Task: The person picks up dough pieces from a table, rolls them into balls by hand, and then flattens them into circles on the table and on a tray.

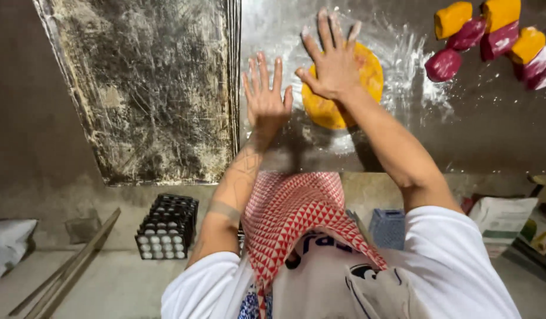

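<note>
The right hand point(334, 62) lies flat on the orange dough disc point(344, 88) at upper centre of the frame, fingers spread, palm pressing down; its grip is wide, closed on nothing. The left hand point(265, 94) sits just left of the disc, fingers splayed and pointing toward the top of the frame; its grip is likewise wide, and whether the palm touches the tabletop point(479, 130) cannot be told. The disc rests on the floured metal tabletop, with white flour point(412, 56) scattered to its right; the disc's near edge shows below the right wrist.

At upper right of the frame lies a cluster of dough pieces point(491, 35), some orange, some dark red, lying touching one another, well apart from both hands. At upper left sits a stack of worn baking trays point(149, 88), the top surface scratched and crusted; its right edge runs just beside the left hand.

Lower centre shows a red and white patterned cloth point(296, 218) hanging over the person's front; white sleeves at lower frame. On the floor at lower left stands a black crate point(167, 227) holding white round items; a blue basket point(386, 227) sits at lower right, a white sack point(502, 218) beyond it.
</note>
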